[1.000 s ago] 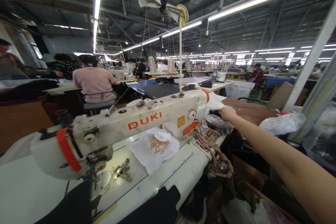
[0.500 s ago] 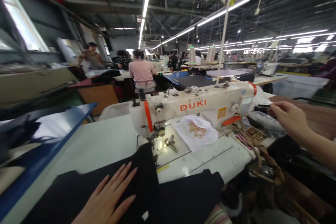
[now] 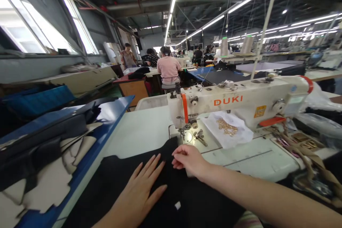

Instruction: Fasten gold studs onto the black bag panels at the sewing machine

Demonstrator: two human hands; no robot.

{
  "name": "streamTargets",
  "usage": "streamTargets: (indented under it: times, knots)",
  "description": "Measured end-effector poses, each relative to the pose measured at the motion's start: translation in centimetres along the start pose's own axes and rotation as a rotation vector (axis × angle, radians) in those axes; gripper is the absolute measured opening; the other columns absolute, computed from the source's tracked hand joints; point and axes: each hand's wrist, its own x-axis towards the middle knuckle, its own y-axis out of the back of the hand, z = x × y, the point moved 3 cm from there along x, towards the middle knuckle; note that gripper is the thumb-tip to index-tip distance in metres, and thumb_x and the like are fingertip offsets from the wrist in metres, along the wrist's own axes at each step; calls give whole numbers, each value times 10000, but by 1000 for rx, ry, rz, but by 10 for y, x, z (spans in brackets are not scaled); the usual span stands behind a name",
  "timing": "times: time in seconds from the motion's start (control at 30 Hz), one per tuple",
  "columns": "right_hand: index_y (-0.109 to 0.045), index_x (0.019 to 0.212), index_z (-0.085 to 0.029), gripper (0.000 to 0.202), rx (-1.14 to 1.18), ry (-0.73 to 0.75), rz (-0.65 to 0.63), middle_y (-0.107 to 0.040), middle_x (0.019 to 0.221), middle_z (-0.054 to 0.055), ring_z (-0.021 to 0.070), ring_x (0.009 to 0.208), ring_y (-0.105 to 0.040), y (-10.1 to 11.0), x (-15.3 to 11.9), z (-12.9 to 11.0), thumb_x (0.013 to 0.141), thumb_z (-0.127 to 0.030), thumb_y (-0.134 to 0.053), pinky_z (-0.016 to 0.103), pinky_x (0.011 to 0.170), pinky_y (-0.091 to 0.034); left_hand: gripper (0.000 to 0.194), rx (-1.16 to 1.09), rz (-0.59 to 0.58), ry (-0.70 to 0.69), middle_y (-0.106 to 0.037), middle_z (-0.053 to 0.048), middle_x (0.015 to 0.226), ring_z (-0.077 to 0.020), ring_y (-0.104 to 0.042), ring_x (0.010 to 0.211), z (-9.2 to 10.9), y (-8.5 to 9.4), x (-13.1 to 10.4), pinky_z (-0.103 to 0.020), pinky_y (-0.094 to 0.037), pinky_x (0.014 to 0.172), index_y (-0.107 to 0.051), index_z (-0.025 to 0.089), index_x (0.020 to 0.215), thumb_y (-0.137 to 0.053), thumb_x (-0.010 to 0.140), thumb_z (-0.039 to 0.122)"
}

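Observation:
My left hand [image 3: 143, 188] lies flat on a large piece of black fabric [image 3: 112, 181], its fingers spread. Over the fabric's right part, close to the needle area, is my right hand [image 3: 188, 160]. Its thumb and fingertips are pinched together, and whatever they hold is too small or hidden to make out. The sewing machine [image 3: 229, 99], white with orange DUKI lettering, stands just beyond both hands. Near its lit needle plate sits a metal guide [image 3: 200, 137]. A small white scrap [image 3: 177, 205] rests on the black fabric.
Gold-coloured metal pieces [image 3: 227, 127] lie on a white sheet [image 3: 242, 139] under the machine arm. Cut fabric pieces [image 3: 48, 188] cover a blue table [image 3: 117, 112] on the left. Straps and clutter [image 3: 310, 164] fill the right side. A person in pink [image 3: 169, 66] sits ahead.
My right hand has come from the far right side of the machine to the black fabric near the needle. My left hand stays flat on the fabric. The view has turned left.

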Motion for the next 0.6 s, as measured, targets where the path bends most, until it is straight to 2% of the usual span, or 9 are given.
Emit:
streamTargets:
  times: [0.13, 0.2, 0.27, 0.33, 0.37, 0.43, 0.5, 0.6]
  knots:
    - [-574, 774, -136, 144, 15, -6, -12, -622, 585, -28, 74, 531, -607, -4, 3, 2, 800, -39, -471, 205, 573, -476, 643, -235, 0, 97, -346, -53, 1472, -245, -335, 1342, -6, 5, 2, -470, -265, 1108, -253, 255, 1435, -441, 878, 515]
    - [-581, 776, -133, 154, 16, -6, -10, -628, 590, -23, 79, 542, -616, -2, 1, 4, 794, -25, -472, 204, 572, -477, 588, -402, 76, 218, -463, -63, 1403, -234, -431, 1277, -9, 10, 10, -421, -326, 1081, -366, 227, 1385, -435, 875, 511]
    - [-586, 774, -133, 148, 18, -3, 5, -628, 586, -23, 82, 537, -616, -1, 0, 6, 787, -25, -486, 206, 567, -478, 459, -540, 201, 317, -596, -61, 1251, -223, -536, 1154, -10, 17, 22, -367, -401, 1010, -531, 215, 1230, -404, 884, 489]
    - [-589, 779, -135, 137, 24, 4, 25, -626, 585, -26, 81, 528, -612, -1, 1, 8, 791, -39, -492, 209, 566, -481, 379, -632, 275, 344, -670, -47, 1039, -216, -599, 995, -7, 23, 36, -334, -446, 912, -627, 212, 1006, -387, 885, 479]
    - [-589, 783, -136, 134, 28, 8, 36, -625, 587, -28, 80, 528, -611, -2, 1, 9, 797, -48, -489, 210, 569, -483, 373, -674, 268, 339, -677, -37, 932, -212, -610, 911, -5, 24, 44, -322, -460, 854, -640, 208, 908, -388, 881, 482]
    - [-585, 785, -136, 129, 51, 20, 66, -621, 591, -29, 79, 536, -611, -2, 3, 9, 809, -64, -481, 214, 575, -488, 370, -779, 180, 317, -656, -15, 778, -194, -599, 772, 0, 22, 58, -294, -464, 739, -641, 197, 795, -419, 859, 486]
    - [-580, 781, -134, 118, 87, 31, 103, -620, 595, -27, 82, 553, -614, -2, 3, 9, 810, -76, -482, 219, 584, -492, 344, -883, 76, 294, -631, 3, 703, -173, -569, 692, 2, 18, 68, -267, -444, 662, -648, 186, 757, -477, 822, 477]
    - [-576, 788, -131, 89, 138, 47, 134, -621, 602, -19, 89, 570, -614, -1, 3, 9, 798, -92, -496, 229, 591, -491, 309, -974, -7, 276, -616, 14, 672, -153, -532, 646, -1, 10, 77, -246, -410, 618, -662, 177, 752, -535, 777, 457]
